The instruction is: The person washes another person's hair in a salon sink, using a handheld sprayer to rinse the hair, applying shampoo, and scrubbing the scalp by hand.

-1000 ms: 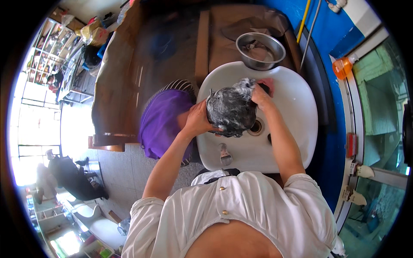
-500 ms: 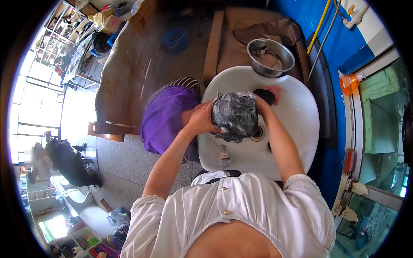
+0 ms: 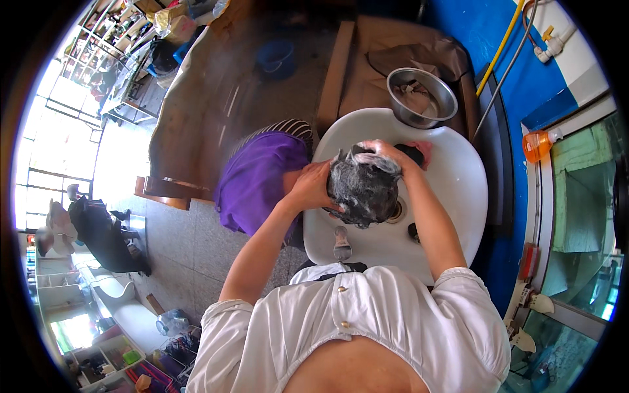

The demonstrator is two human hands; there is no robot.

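A person in purple [image 3: 255, 187] bends over the white basin [image 3: 457, 190], their lathered hair [image 3: 364, 193] covered in white foam. My left hand [image 3: 311, 183] grips the near-left side of their head, fingers curved against it beside the neck. My right hand [image 3: 386, 152] is at the upper right of the head, fingers bent in the foamy hair. Beside it a pink and black item [image 3: 414, 154] lies in the basin. The chrome tap [image 3: 342, 242] is at the basin's near end, and the drain is partly hidden by the head.
A steel bowl [image 3: 442, 105] stands behind the basin on a brown padded seat [image 3: 386, 36]. An orange bottle [image 3: 537, 145] and glass tanks [image 3: 576, 196] line the right, hoses [image 3: 498, 56] the wall. A brown wooden panel [image 3: 183, 144], a blue bucket [image 3: 275, 59] and a black chair [image 3: 105, 239] are leftward.
The view has shifted, so the basin and head appear lower and farther right. My right fingers have moved across the top of the hair; my left hand stays on the head's side.
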